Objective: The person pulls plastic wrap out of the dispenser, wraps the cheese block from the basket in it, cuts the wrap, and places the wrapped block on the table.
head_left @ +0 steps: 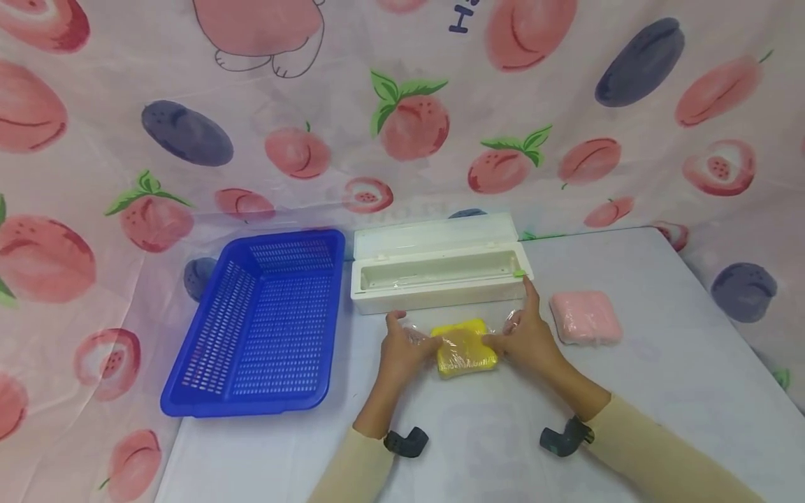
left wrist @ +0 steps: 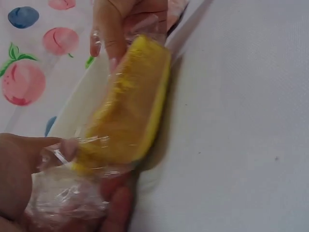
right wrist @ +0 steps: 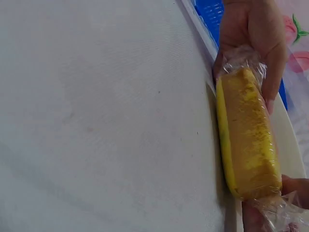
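Note:
A yellow block with a brownish face [head_left: 467,356], like a sponge or cake, is wrapped in clear plastic film [left wrist: 67,200] just above the white tabletop. My left hand [head_left: 402,356] grips the bunched film at the block's left end, thumb against the block. At the opposite end my right hand [head_left: 531,342] pinches the film the same way, its index finger stretched toward the box behind. In the right wrist view the yellow block [right wrist: 248,135] appears long and rounded, with loose film gathered at both ends.
Behind the hands stands a long white box [head_left: 440,297], lid raised, a green tab [head_left: 519,273] at its right end. A blue perforated basket [head_left: 251,405] sits on the left. To the right lies a pink film-wrapped block [head_left: 586,318]. A fruit-print curtain [head_left: 440,188] hangs behind.

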